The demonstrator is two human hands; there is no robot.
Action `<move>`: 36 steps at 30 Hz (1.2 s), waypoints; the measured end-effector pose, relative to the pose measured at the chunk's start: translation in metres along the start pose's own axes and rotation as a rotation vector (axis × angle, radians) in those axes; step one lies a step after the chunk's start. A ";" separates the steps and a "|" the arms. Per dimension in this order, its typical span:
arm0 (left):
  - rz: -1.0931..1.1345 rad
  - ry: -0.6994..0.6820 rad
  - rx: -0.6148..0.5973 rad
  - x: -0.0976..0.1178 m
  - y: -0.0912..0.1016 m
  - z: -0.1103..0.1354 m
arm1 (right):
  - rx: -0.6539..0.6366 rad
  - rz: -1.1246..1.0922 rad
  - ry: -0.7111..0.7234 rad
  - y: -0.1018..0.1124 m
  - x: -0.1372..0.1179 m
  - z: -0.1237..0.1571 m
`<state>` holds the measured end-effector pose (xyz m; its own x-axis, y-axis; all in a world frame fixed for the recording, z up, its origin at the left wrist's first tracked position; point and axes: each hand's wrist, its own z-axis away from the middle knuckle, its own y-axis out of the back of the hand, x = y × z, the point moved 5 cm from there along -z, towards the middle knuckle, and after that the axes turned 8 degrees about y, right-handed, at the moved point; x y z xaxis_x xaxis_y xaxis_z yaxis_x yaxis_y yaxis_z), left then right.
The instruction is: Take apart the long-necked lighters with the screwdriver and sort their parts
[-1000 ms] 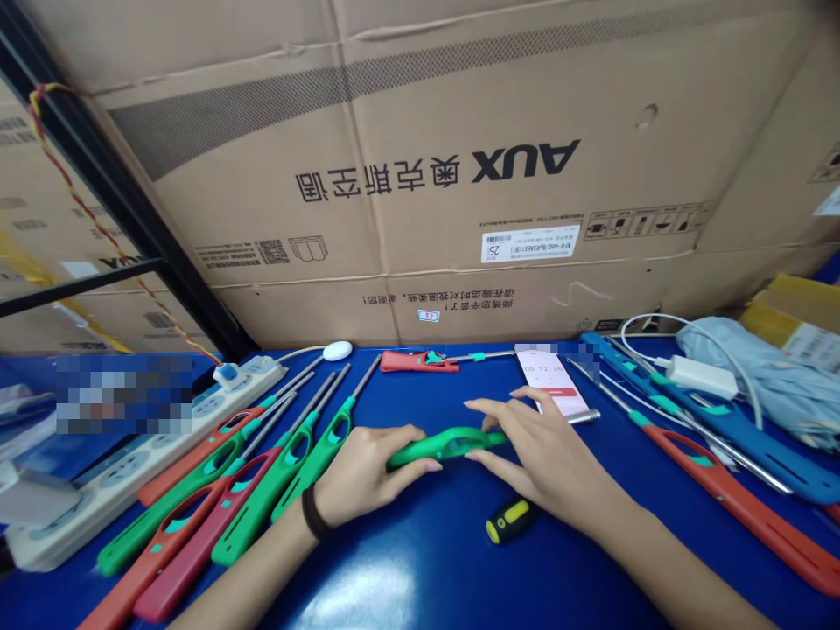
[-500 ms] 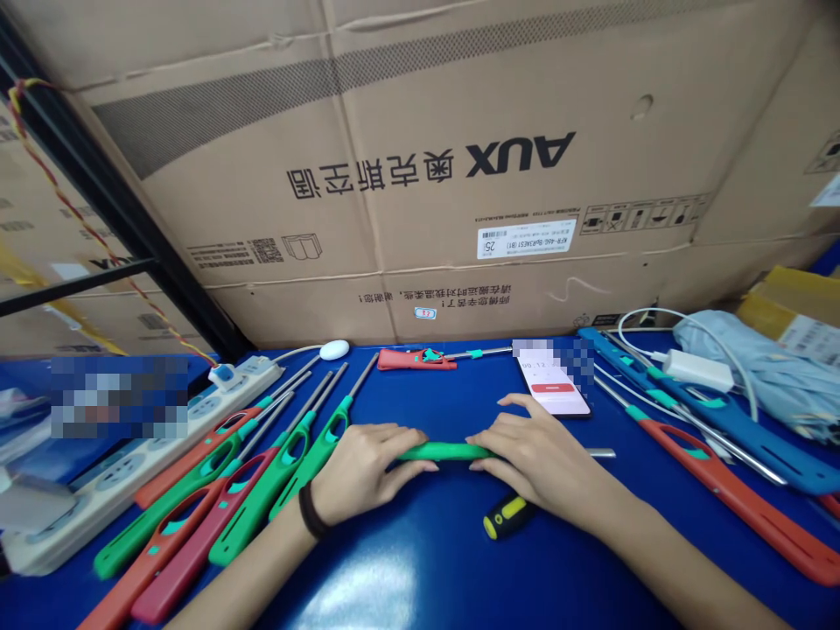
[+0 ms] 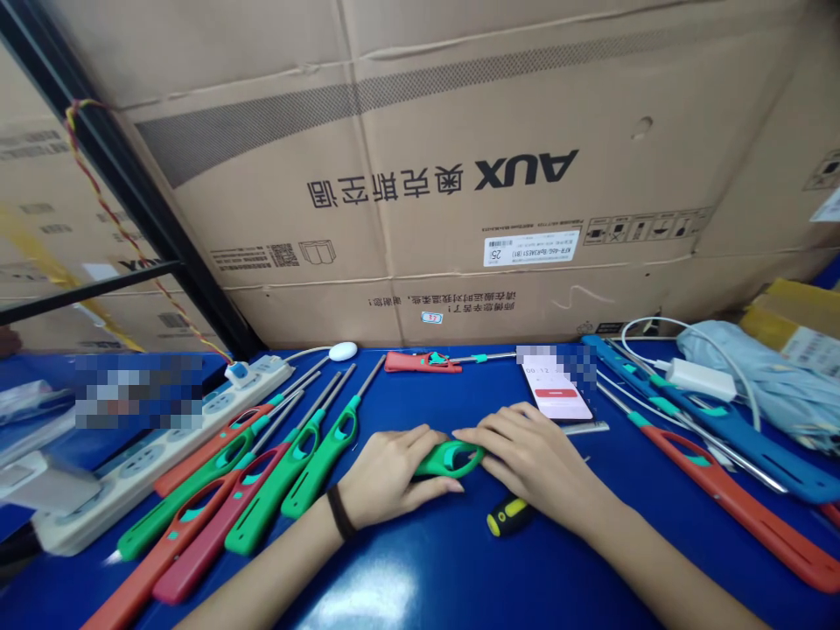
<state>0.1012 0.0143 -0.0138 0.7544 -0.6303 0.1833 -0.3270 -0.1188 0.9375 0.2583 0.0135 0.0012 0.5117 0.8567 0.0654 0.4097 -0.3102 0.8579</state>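
Both hands hold a green long-nosed lighter (image 3: pixel 450 459) crosswise over the blue table. My left hand (image 3: pixel 394 468) is closed round its handle, the far end of which is hidden in the palm. My right hand (image 3: pixel 525 451) is closed at the nozzle end, beside the trigger loop. A metal tube (image 3: pixel 585 428) shows beyond my right hand. Under that hand lies a black and yellow screwdriver (image 3: pixel 508 514), partly covered. To the left, several lighters in green, orange and dark red lie side by side, such as a green lighter (image 3: pixel 321 464).
A red lighter (image 3: pixel 420 361) lies at the back, near a phone (image 3: pixel 557 389). A power strip (image 3: pixel 150 464) runs along the left. On the right are an orange lighter (image 3: pixel 741 507), blue lighters (image 3: pixel 754 437) and a white charger (image 3: pixel 702 379). A large carton (image 3: pixel 420 131) stands behind.
The green lighter has been rolled between my hands, so its trigger loop now faces up. My left hand has shifted right with it. The view has swung slightly left.
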 end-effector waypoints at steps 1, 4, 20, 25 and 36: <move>0.006 0.025 0.000 -0.002 -0.001 0.000 | -0.019 -0.022 -0.033 0.001 0.002 0.000; 0.054 0.074 0.036 -0.009 -0.002 0.001 | -0.112 -0.101 -0.151 -0.001 0.010 0.001; 0.326 0.196 -0.080 -0.034 -0.001 0.000 | -0.239 -0.302 -0.324 0.004 0.022 0.010; 0.279 0.187 -0.057 -0.036 -0.003 0.001 | -0.299 -0.401 -0.398 -0.003 0.026 0.016; 0.301 0.130 -0.081 -0.036 0.008 0.000 | -0.281 -0.449 -0.452 -0.001 0.047 0.024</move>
<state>0.0720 0.0361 -0.0130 0.6988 -0.5243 0.4865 -0.5036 0.1224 0.8552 0.3002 0.0439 -0.0087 0.6279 0.6023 -0.4930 0.4753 0.2049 0.8556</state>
